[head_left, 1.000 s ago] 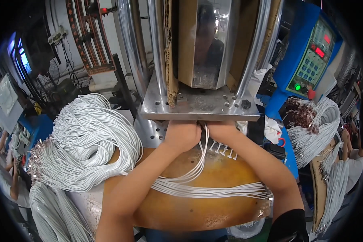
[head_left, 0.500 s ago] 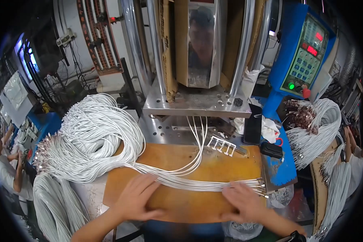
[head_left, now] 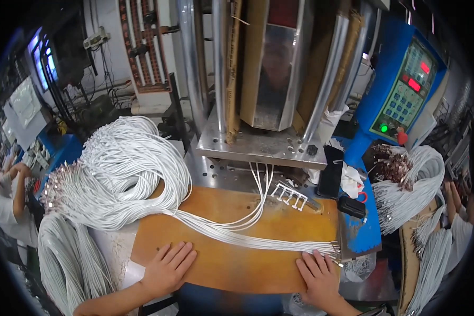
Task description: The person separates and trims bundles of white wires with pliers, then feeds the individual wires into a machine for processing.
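My left hand (head_left: pixel 168 267) lies flat on the front left of the orange-brown board (head_left: pixel 231 271), fingers stretched out and holding nothing. My right hand (head_left: pixel 319 279) rests with spread fingers on the board's front right, its fingertips close to the tipped ends of a row of white cables (head_left: pixel 268 242). That row runs across the board from a large coiled bundle of white cables (head_left: pixel 137 163) at the left. A few of the strands bend up under the metal press plate (head_left: pixel 263 150). A white plastic frame piece (head_left: pixel 289 196) lies on the board behind the row.
A blue control box (head_left: pixel 403 87) with a lit green button stands at the right. Below it are a black phone (head_left: pixel 329 171) and a black case (head_left: pixel 351 207). More cable bundles (head_left: pixel 413 184) hang at the right. Other people work at both sides.
My left hand has drawn back from the cables toward the board's front left edge. The right hand has moved slightly nearer me, off the row. The view has tilted a little.
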`<state>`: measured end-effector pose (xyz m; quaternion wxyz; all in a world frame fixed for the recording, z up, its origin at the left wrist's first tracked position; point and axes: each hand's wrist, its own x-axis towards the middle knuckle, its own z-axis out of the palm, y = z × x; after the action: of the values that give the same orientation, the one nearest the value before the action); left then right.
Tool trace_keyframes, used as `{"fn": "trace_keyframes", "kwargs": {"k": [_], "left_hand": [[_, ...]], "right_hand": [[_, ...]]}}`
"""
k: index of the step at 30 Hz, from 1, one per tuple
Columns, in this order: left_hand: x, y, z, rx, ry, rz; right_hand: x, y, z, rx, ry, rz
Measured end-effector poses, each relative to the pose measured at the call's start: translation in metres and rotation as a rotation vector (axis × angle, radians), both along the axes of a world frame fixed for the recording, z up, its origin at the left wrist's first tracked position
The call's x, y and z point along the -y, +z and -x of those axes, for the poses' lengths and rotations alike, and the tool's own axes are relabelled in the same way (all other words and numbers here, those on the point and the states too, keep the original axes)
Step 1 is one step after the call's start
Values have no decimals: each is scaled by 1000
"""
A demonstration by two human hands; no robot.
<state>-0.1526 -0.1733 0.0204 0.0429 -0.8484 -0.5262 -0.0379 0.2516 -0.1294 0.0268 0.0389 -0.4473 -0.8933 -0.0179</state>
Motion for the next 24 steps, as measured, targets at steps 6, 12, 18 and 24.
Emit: {"fn": "trace_keyframes", "kwargs": {"k": [6,12,18,24], "left_hand": [[3,2,0,15,-12,-9],[5,6,-2,11,-29,-10],[-37,48,-56,373,-222,308],[-89,23,-147,167,-221,-197]], "right_hand": [[1,-1,0,-43,4,18],[2,15,1,-72,25,39],[-77,40,30,-390,76,272],[-179,26,55,-524,-61,-120]]}}
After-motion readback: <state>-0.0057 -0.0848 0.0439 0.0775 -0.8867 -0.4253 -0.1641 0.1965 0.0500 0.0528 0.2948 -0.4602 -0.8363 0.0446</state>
